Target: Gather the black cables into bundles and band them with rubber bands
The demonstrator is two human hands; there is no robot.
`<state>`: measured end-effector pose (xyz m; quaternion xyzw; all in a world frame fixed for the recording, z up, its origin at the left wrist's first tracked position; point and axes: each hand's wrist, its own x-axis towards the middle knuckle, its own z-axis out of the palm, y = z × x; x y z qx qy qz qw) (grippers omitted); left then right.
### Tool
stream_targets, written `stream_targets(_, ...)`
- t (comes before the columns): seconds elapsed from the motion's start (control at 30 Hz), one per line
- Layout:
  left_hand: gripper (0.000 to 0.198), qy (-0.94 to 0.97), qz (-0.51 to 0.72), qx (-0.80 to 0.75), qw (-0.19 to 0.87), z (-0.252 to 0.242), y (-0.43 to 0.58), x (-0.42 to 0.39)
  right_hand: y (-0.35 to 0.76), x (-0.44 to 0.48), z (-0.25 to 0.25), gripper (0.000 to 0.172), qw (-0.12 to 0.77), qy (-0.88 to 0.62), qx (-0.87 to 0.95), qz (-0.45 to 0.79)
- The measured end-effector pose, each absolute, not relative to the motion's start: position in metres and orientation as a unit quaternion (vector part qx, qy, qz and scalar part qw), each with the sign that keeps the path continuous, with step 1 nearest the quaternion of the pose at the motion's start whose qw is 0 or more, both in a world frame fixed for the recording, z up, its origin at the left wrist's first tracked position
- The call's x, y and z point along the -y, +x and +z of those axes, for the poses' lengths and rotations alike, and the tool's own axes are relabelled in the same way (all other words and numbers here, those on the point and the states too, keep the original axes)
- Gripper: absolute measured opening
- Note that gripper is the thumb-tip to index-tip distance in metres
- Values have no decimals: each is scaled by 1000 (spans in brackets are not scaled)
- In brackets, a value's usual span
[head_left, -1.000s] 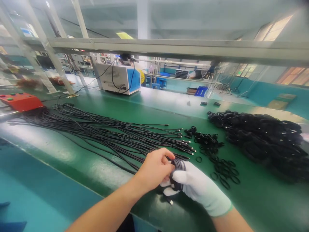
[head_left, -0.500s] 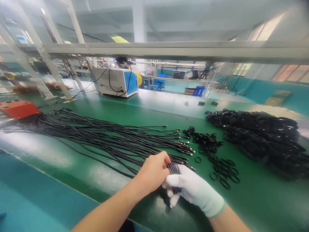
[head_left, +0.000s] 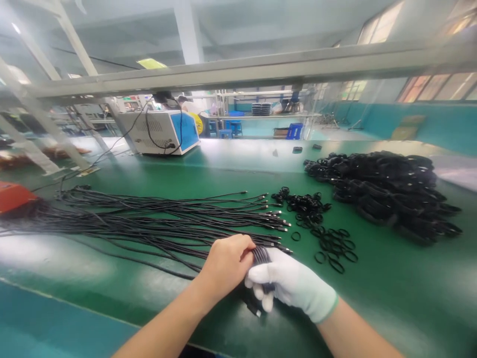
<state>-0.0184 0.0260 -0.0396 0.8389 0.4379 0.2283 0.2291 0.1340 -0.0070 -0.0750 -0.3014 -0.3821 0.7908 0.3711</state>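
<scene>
My right hand, in a white glove, is closed round a small coil of black cable above the green bench top. My bare left hand grips the same coil from the left, fingers curled over it. A plug end of the cable hangs below the hands. Straight black cables lie spread across the bench to the left, their plugs pointing right. Small black rubber rings lie scattered just right of the hands.
A large heap of coiled black cables lies at the right. A white and blue machine box stands at the back. A red box sits at the far left edge. A metal frame rail crosses overhead.
The view has swung to the right, so everything on the bench has slid left in the picture. Both hands keep hold of the coil, the left fingers working over its top.
</scene>
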Motion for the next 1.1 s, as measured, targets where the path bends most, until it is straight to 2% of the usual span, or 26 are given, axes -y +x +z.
stream_targets(0.07,22,837,228,-416,271,-35,-22,-39,148,5,-64,22,403,-310,374,776)
stream_targets(0.13,25,832,225,-417,289,-29,-21,-57,171,2,-51,27,470,-312,349,748)
stream_targets(0.23,17,854,205,-408,249,-30,1,-80,212,1,-35,34,585,-293,303,693)
stream_targets(0.33,11,880,177,-369,240,-47,47,-87,238,1,-30,33,630,-299,284,657)
stream_targets(0.53,6,871,179,-346,299,-78,107,-86,232,-4,-38,42,628,-369,304,615)
stream_targets(0.7,14,798,230,-366,420,-52,70,-85,214,-12,-41,40,650,-415,316,553)
stream_targets(0.8,20,740,252,-368,503,-39,48,-70,197,-16,-46,46,650,-426,321,541)
stream_targets(0.87,20,706,272,-376,535,-41,41,-58,183,-18,-52,50,642,-423,324,551)
stream_targets(1.0,19,665,321,-407,538,-52,35,-42,160,-15,-63,46,626,-390,316,597)
stream_targets(1.1,21,617,369,-396,571,-53,24,-33,154,-7,-69,47,603,-312,289,675)
